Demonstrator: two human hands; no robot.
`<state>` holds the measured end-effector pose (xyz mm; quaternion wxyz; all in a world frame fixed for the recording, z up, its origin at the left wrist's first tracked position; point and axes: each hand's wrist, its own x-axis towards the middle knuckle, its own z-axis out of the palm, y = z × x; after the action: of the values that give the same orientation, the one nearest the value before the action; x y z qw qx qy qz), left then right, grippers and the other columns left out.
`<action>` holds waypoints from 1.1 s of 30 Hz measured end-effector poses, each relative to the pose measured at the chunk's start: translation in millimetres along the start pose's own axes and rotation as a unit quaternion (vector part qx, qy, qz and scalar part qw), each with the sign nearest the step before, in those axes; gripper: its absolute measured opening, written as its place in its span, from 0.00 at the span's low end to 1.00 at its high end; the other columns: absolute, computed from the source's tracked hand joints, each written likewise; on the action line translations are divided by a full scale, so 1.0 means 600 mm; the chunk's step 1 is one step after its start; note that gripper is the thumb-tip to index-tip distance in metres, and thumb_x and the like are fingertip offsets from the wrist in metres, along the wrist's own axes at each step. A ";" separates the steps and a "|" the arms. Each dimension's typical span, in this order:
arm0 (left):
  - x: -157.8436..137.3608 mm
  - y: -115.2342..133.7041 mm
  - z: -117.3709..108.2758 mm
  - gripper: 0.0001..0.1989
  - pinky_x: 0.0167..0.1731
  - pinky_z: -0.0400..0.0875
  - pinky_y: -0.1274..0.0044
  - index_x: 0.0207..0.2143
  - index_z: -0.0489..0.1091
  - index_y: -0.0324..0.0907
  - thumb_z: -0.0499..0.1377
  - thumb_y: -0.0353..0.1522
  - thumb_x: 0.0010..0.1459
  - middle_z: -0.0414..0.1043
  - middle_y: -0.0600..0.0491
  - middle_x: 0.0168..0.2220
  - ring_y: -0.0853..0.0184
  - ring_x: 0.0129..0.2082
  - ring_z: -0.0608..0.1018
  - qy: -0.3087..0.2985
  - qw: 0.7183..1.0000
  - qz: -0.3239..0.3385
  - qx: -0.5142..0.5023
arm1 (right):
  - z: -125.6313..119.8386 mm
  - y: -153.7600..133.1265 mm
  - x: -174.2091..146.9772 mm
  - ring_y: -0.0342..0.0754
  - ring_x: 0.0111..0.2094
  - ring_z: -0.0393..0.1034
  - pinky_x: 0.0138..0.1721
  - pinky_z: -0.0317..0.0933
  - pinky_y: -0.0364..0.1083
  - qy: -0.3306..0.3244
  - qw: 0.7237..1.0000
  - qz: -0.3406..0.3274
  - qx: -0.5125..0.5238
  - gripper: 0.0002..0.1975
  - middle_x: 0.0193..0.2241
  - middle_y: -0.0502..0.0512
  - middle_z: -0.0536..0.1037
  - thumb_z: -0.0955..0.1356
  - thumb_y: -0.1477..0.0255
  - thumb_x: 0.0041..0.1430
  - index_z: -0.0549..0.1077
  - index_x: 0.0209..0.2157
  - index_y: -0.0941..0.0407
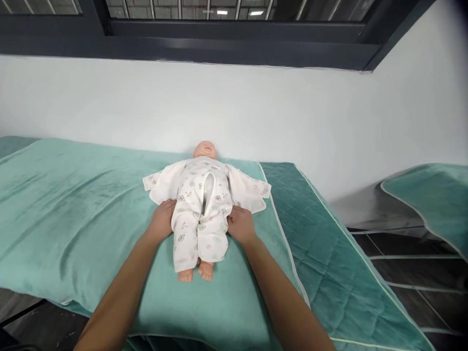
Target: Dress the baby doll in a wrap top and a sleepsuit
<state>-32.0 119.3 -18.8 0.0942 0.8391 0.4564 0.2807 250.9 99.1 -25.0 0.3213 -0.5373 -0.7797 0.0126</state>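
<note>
A baby doll [205, 149] lies on its back on the green bedding, head by the wall and bare feet towards me. It is dressed in a white top [249, 187] with the sleeves spread out sideways. White printed trousers [186, 239] cover its legs and reach up over its belly, with an open slit in the middle. My left hand [163, 219] is closed at the left side of the trousers, by the hip. On the opposite side my right hand [241, 224] grips the trousers' edge, its fingertips partly hidden by the cloth.
The smooth green cover [91, 195] lies over a quilted green pad [310, 234] that shows at the right. A white wall [234, 107] and a dark window frame [234, 46] stand behind. At far right, another green cover [435, 195] hangs above metal slats [413, 257].
</note>
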 end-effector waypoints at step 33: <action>0.031 -0.081 -0.017 0.17 0.42 0.66 0.68 0.32 0.71 0.42 0.51 0.44 0.64 0.75 0.46 0.35 0.56 0.43 0.74 0.223 0.909 -0.342 0.088 | -0.129 -0.103 0.077 0.49 0.30 0.69 0.34 0.61 0.48 -0.112 0.961 -0.011 0.252 0.10 0.30 0.53 0.77 0.66 0.62 0.63 0.73 0.29 0.51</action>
<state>-64.1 161.0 -23.1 0.0066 0.5520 0.7473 0.3698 229.6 87.2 81.7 0.3572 -0.4252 -0.7882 0.2652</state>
